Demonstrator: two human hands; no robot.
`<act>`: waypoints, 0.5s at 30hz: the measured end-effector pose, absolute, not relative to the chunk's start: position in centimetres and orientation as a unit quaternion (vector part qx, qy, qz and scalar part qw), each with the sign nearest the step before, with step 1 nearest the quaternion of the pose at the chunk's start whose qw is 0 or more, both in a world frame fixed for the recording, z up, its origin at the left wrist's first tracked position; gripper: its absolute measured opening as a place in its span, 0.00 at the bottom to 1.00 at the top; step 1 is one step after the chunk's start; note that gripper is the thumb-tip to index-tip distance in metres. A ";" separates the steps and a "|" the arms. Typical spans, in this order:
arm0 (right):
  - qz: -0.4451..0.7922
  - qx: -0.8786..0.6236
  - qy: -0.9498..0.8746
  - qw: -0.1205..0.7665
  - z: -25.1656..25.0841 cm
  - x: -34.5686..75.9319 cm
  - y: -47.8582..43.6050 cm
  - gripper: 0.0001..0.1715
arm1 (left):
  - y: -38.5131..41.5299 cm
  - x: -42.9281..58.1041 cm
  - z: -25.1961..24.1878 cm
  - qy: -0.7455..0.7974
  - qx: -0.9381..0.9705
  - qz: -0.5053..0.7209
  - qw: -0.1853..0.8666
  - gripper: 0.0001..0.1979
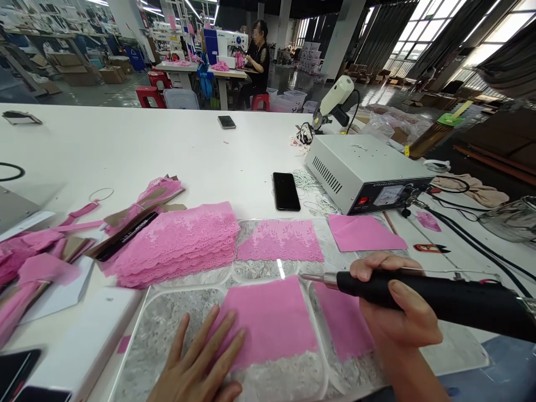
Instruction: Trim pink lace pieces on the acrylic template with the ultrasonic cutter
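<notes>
Our left grip [197, 369], bottom centre, is resting fingers apart, ideally flattening the pink cloth [272, 321], while our right grip [404, 324], lower right, is clamping the black tool [464, 303].

Behind the fabric sheet [272, 321], lace stack [180, 243] left, control box [364, 162] right.

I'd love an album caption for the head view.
Left hand spread partly over pink fabric, right hand holding a black-handled tool, tip near the fabric's corner.
</notes>
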State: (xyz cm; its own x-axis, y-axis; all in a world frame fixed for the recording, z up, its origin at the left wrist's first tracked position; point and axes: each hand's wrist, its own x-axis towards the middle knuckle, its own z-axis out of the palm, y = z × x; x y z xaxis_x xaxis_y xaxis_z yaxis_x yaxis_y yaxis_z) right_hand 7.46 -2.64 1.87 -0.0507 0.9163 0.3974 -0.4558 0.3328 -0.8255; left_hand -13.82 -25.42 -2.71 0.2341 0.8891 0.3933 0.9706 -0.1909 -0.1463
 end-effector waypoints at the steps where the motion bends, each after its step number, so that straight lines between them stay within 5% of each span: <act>1: 0.532 -0.227 -0.497 0.647 1.9 7.5 -2.7 0.09 | -25.4 -13.8 -2.7 -0.608 -0.763 -0.113 0.187 0.20; 15: 0.534 -0.214 -0.508 0.640 1.8 7.1 -2.7 0.08 | -25.1 -14.2 -2.9 -0.603 -0.766 -0.118 0.189 0.19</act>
